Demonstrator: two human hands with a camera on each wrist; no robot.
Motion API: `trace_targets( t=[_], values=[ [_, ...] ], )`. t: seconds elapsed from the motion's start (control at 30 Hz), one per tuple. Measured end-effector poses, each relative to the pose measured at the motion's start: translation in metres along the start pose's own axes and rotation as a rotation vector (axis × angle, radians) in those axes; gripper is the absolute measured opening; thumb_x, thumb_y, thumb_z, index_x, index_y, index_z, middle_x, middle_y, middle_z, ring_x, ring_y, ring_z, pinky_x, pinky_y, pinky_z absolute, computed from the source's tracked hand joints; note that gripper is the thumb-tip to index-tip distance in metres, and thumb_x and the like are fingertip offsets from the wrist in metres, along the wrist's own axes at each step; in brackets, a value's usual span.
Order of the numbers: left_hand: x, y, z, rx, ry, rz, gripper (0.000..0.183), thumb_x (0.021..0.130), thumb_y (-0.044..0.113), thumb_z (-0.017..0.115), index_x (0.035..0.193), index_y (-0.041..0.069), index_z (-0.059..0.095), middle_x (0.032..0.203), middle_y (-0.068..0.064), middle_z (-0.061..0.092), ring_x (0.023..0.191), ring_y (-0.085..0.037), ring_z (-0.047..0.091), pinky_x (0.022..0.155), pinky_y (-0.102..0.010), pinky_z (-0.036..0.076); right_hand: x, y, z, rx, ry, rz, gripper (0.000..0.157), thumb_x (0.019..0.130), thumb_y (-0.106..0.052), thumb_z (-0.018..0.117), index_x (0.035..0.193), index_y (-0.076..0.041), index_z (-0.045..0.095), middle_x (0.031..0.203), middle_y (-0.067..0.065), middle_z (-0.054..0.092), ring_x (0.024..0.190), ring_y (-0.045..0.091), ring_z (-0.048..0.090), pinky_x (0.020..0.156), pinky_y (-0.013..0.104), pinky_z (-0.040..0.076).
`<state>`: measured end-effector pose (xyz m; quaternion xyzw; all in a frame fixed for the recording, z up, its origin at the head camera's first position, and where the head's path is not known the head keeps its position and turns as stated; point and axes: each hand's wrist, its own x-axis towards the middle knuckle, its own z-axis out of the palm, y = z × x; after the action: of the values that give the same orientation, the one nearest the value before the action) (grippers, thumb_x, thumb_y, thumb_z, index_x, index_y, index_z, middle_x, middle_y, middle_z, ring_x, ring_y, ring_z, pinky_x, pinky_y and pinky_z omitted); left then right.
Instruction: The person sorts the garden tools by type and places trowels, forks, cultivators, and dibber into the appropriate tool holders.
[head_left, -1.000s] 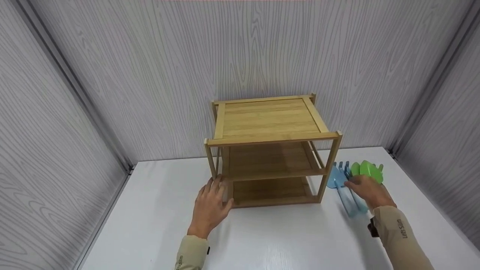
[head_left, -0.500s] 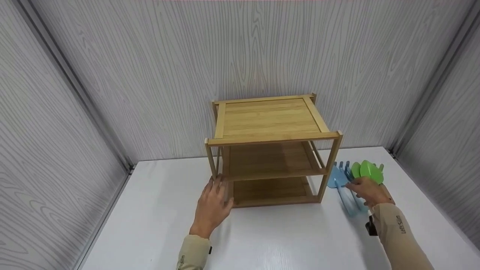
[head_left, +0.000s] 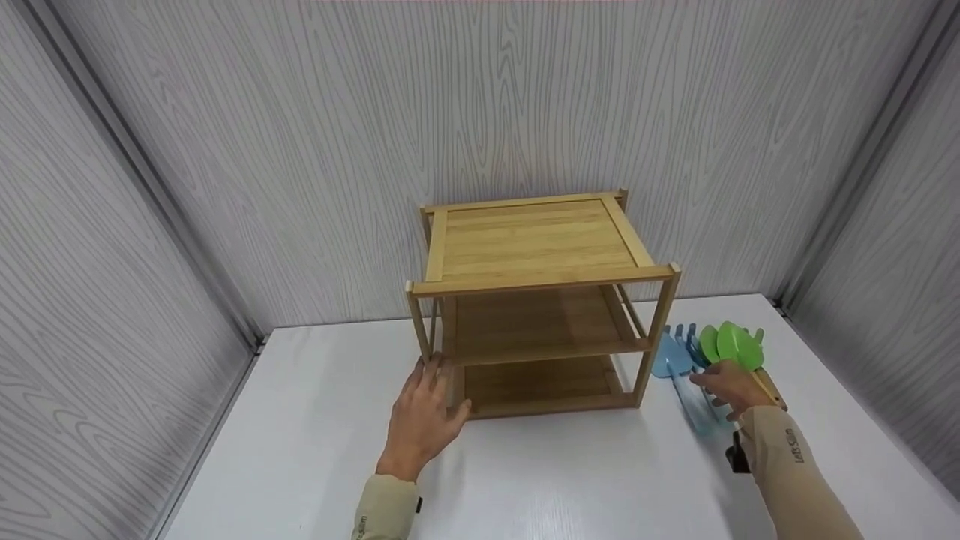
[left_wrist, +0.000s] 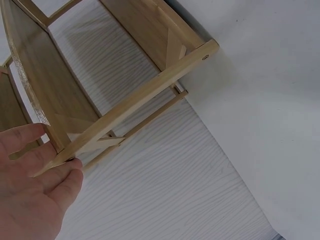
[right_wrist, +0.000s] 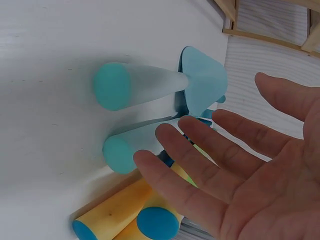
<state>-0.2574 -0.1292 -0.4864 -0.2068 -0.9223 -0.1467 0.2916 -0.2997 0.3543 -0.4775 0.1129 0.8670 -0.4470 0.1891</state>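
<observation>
Wooden rack (head_left: 540,244) is standing on the table (head_left: 330,420). Your left hand (head_left: 424,424) is touching its front left post (head_left: 420,322), fingers loosely extended. Your right hand (head_left: 733,384), fingers spread, is hovering over garden tools (head_left: 739,345). Only the right wrist view is showing 2 blue handle ends (right_wrist: 157,223). Your right sleeve (head_left: 802,480) is reading "Lets Slim".

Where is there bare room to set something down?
On the table, in front of the rack between the left hand and right hand, and left of the rack out to the table's edge. The rack's top is bare too. Crowded: right of the rack, where blue tools and green tools lie bunched by the right hand.
</observation>
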Motion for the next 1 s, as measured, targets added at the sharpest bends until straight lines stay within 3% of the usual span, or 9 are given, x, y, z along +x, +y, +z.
trace_targets(
  t=[0.43, 0.73, 1.0],
  values=[
    [0.001, 0.000, 0.001, 0.009, 0.024, -0.001, 0.061, 0.087, 0.031, 0.073, 0.133, -0.006, 0.060, 0.136, -0.026, 0.058, 0.123, -0.050, 0.055, 0.096, -0.054, 0.052, 0.000, 0.006, 0.008, -0.049, -0.002, 0.012, 0.065, 0.102, -0.027, 0.055, 0.139, 0.023, 0.034, 0.134, 0.043, 0.048, 0.121, 0.056, 0.051, 0.086, 0.062, 0.054],
    [0.001, 0.002, 0.000, 0.009, 0.015, -0.004, 0.062, 0.087, 0.030, 0.074, 0.135, -0.006, 0.058, 0.137, -0.026, 0.057, 0.124, -0.050, 0.054, 0.098, -0.054, 0.051, 0.005, 0.011, 0.014, 0.037, -0.016, 0.036, 0.065, 0.103, -0.028, 0.056, 0.145, 0.016, 0.033, 0.142, 0.042, 0.038, 0.126, 0.055, 0.047, 0.084, 0.061, 0.055],
    [0.001, 0.001, 0.002, 0.023, 0.029, 0.008, 0.061, 0.086, 0.029, 0.075, 0.133, -0.005, 0.059, 0.135, -0.026, 0.057, 0.122, -0.050, 0.056, 0.095, -0.053, 0.053, 0.012, 0.010, 0.019, 0.000, 0.026, 0.067, 0.058, 0.102, -0.021, 0.058, 0.144, 0.015, 0.038, 0.133, 0.037, 0.050, 0.116, 0.045, 0.054, 0.084, 0.061, 0.056]
  ],
)
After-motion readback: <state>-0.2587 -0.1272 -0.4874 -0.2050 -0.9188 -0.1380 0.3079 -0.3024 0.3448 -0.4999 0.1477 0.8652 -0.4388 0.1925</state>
